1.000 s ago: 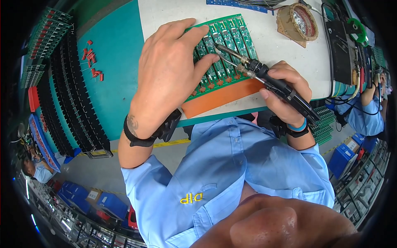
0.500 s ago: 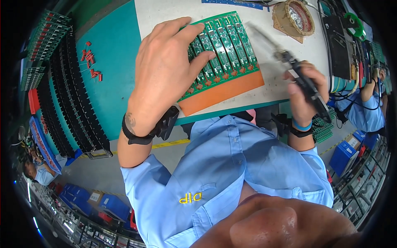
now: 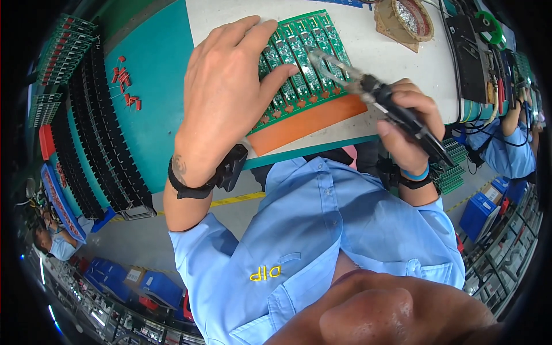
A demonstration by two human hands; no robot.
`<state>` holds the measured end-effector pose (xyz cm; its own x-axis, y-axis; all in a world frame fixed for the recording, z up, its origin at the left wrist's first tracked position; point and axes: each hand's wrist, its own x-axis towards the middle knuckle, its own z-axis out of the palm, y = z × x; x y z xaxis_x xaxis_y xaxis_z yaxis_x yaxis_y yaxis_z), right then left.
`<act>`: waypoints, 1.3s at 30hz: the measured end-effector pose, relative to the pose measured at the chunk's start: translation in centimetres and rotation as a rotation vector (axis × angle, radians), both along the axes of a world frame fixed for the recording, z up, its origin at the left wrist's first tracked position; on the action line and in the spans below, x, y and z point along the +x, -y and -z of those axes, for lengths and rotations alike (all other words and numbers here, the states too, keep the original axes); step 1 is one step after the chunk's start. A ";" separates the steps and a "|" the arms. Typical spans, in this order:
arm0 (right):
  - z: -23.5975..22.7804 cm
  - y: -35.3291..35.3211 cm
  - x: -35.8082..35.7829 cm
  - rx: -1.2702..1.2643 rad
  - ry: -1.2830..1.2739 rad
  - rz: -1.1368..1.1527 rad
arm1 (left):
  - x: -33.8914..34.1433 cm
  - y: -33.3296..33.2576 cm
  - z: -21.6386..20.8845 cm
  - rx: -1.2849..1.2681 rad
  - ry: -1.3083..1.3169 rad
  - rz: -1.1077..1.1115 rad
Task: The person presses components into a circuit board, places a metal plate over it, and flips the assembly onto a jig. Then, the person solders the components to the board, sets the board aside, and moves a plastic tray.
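A green circuit board panel (image 3: 310, 49), made of several narrow boards side by side, lies on the table. My left hand (image 3: 227, 77) rests over its left side with fingers stretched out and thumb apart, the thumb tip lying on the boards. My right hand (image 3: 411, 123) is closed around a black-handled soldering iron (image 3: 402, 118). The iron slants over the panel's right part; its metal tip is smeared by motion, and I cannot tell whether it touches. An orange strip (image 3: 310, 123) shows along the panel's near edge.
Red components with wire leads (image 3: 123, 77) lie scattered on the green mat (image 3: 161, 75) at left. Beyond them stand long black racks (image 3: 106, 126). A round brown container (image 3: 397, 23) with shiny bits sits at the far right. Another person's arm (image 3: 512, 123) shows at the right edge.
My right hand has swung the soldering iron leftward, bringing its tip from beside the panel to above it. The panel and my left hand have shifted only slightly.
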<state>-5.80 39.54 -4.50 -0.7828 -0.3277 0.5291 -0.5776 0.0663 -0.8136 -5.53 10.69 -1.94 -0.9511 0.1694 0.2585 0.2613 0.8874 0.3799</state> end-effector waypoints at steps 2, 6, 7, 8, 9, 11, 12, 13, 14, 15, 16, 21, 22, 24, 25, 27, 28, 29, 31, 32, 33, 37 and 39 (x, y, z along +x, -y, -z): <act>0.1 0.8 -0.1 0.062 0.058 -0.151 | 0.1 0.2 -0.4 0.018 0.020 -0.002; 0.4 2.2 -0.5 0.090 0.054 -0.139 | 0.5 0.9 -0.6 -0.081 0.030 -0.009; 0.4 2.3 -0.5 0.091 0.056 -0.142 | 0.5 0.9 -0.6 -0.080 0.032 -0.011; 0.4 2.3 -0.4 0.094 0.069 -0.125 | 0.6 0.9 -0.4 -0.063 0.021 -0.012; 0.5 2.4 -0.4 0.097 0.083 -0.109 | 0.6 0.8 -0.3 -0.046 0.011 -0.013; 0.5 2.4 -0.4 0.100 0.097 -0.095 | 0.6 0.7 -0.2 -0.029 0.002 -0.016; 0.5 2.4 -0.3 0.117 0.110 -0.102 | 0.5 0.8 -0.1 -0.023 0.001 -0.017; 0.5 2.4 -0.2 0.132 0.124 -0.109 | 0.5 0.8 -0.2 -0.019 0.000 -0.017; 0.5 2.3 -0.2 0.147 0.138 -0.115 | 0.5 0.7 -0.2 -0.015 0.000 -0.016; 0.5 2.4 -0.3 0.146 0.138 -0.116 | 0.6 0.7 -0.2 -0.015 0.000 -0.017; 0.6 2.4 -0.4 0.140 0.118 -0.121 | 0.6 0.7 -0.2 -0.017 0.004 -0.020; 0.6 2.3 -0.5 0.162 0.066 -0.147 | 0.7 0.7 -0.5 -0.014 0.036 -0.024; 0.6 2.2 -0.4 0.180 0.061 -0.155 | 0.7 0.7 -0.7 -0.009 0.048 -0.023; 0.6 2.3 -0.5 0.176 0.058 -0.156 | 0.7 0.6 -0.9 -0.029 0.071 -0.027; 0.7 2.2 -0.5 0.175 0.059 -0.155 | 0.7 0.5 -1.0 -0.047 0.096 -0.030; 0.8 2.2 -0.5 0.171 0.057 -0.156 | 0.7 0.5 -1.0 -0.066 0.119 -0.034; 0.8 2.2 -0.4 0.166 0.056 -0.154 | 0.7 0.5 -1.0 -0.064 0.104 -0.026; 0.9 2.2 -0.4 0.162 0.055 -0.152 | 0.7 0.7 -0.9 -0.061 0.088 -0.017; 0.9 2.2 -0.3 0.156 0.053 -0.148 | 0.8 1.0 -0.5 -0.059 0.071 -0.006; 0.9 2.2 -0.3 0.123 0.047 -0.140 | 0.8 1.2 -0.2 -0.042 0.055 0.004; 0.9 2.2 -0.3 0.091 0.041 -0.131 | 0.8 1.4 0.1 -0.025 0.037 0.016; 0.4 1.8 0.0 0.050 0.025 -0.118 | 0.7 1.8 0.6 0.026 0.014 0.033; 0.2 1.9 0.0 0.046 0.021 -0.118 | 0.8 1.9 0.9 0.043 0.011 0.034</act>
